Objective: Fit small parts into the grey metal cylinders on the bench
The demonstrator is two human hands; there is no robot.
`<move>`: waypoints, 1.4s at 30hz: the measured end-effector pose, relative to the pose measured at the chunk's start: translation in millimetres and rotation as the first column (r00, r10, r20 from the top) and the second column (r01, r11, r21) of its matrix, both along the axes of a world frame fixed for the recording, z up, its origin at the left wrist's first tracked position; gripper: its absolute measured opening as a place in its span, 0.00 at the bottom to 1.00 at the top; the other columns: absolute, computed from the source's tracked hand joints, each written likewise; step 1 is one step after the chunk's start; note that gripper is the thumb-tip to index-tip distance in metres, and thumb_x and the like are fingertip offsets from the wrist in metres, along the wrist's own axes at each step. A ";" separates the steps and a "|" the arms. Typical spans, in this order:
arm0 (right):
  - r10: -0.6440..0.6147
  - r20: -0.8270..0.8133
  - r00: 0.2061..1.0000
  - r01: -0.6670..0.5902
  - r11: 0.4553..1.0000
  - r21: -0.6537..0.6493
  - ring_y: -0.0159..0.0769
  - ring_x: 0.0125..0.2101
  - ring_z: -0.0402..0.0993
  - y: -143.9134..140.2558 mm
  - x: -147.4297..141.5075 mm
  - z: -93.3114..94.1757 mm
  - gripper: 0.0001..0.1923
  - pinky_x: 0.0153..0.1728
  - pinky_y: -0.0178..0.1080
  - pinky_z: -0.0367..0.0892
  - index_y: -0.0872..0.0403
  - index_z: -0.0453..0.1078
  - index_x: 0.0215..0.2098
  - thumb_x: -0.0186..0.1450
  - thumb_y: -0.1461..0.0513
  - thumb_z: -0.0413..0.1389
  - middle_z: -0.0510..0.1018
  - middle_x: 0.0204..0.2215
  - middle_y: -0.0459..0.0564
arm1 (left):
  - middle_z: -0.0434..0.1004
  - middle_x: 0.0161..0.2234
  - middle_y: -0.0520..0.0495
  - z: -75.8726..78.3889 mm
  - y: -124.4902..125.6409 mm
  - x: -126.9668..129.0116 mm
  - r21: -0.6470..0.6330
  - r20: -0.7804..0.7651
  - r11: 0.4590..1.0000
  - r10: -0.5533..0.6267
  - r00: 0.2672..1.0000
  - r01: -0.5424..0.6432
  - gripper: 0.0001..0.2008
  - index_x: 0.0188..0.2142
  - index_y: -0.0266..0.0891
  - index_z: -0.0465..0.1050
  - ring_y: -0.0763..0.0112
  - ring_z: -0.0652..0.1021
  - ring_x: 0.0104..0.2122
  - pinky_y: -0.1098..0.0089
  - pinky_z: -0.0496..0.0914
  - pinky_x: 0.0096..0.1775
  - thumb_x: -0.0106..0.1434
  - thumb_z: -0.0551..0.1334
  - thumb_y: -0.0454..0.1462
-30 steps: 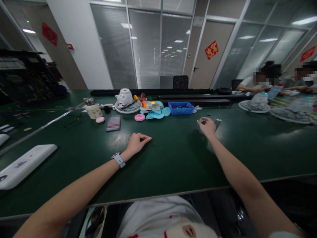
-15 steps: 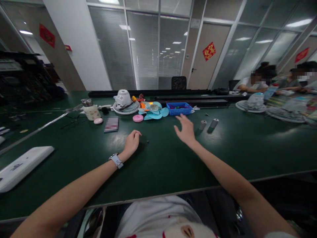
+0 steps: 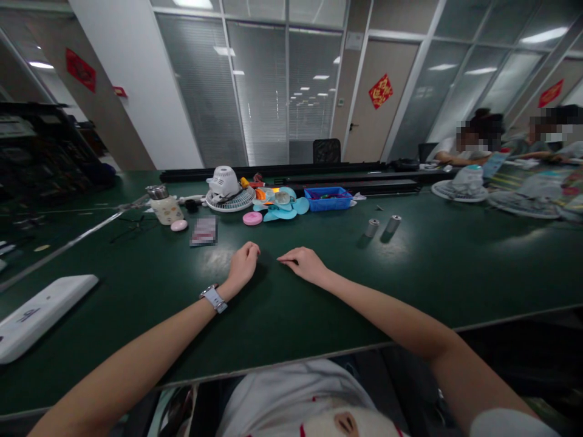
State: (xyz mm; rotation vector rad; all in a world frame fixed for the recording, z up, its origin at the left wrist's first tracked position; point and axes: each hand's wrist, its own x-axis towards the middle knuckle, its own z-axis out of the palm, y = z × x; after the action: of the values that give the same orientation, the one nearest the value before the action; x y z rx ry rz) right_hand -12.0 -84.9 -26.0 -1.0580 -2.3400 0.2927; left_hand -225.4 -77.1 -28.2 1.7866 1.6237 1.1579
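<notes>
My left hand [image 3: 245, 266] rests on the green table with its fingers curled closed. Whatever it may hold is hidden inside the fingers. Opposite it, my right hand [image 3: 305, 264] lies low over the table, thumb and fingers pinched together and pointing at the left hand. A small gap separates the two hands. Anything between the right fingertips is too small to make out. Behind the hands lie a pink round piece [image 3: 252, 218] and light-blue fan blades [image 3: 291, 209]. Two grey metal cylinders, a nearer one [image 3: 372, 228] and a farther one [image 3: 393, 224], stand beyond my right hand.
At the back are a white fan part [image 3: 224, 184], a blue tray [image 3: 330, 202] holding small parts, and black bars. On the left: a bottle [image 3: 164, 206], a pink oval item [image 3: 179, 225], a card [image 3: 204, 232] and a white device [image 3: 48, 312]. People sit far right.
My right hand has come down from near the blue tray, leftward and closer, and its spread fingers have closed into a pinch where a small dark piece lay. My left hand stays put.
</notes>
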 end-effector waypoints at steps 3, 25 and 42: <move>-0.126 -0.029 0.992 0.126 0.992 0.006 0.38 0.43 0.79 10.6 23.2 5.4 0.13 0.48 0.41 0.69 0.49 0.78 0.47 0.68 0.64 0.54 0.82 0.44 0.47 | 0.68 0.23 0.52 0.8 -0.7 -0.5 -0.006 0.008 1.000 -0.024 1.000 0.024 0.11 0.28 0.42 0.66 0.68 0.71 0.27 0.70 0.61 0.30 0.60 0.49 0.40; -0.923 -0.069 0.379 0.913 0.361 0.188 0.44 0.40 0.77 44.5 195.5 36.1 0.17 0.38 0.40 0.66 0.49 0.76 0.51 0.67 0.61 0.52 0.82 0.41 0.56 | 0.71 0.24 0.52 -0.1 -0.2 -0.4 -0.015 0.023 0.998 -0.060 0.998 0.060 0.11 0.30 0.41 0.68 0.68 0.73 0.27 0.70 0.64 0.30 0.61 0.50 0.41; -0.930 0.020 0.368 0.927 0.365 -0.086 0.49 0.42 0.78 58.5 221.5 15.5 0.27 0.42 0.45 0.71 0.56 0.76 0.48 0.57 0.47 0.63 0.81 0.42 0.61 | 0.73 0.26 0.51 -1.9 0.9 -1.8 -0.006 -0.020 0.997 -0.077 0.997 0.077 0.13 0.32 0.41 0.71 0.68 0.75 0.28 0.70 0.65 0.31 0.61 0.50 0.41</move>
State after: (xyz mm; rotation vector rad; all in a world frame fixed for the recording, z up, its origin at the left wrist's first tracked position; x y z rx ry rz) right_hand 209.5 -26.4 -10.6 -2.2023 -1.3073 -0.0594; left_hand -227.2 -76.2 -30.1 1.8462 1.5533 1.1038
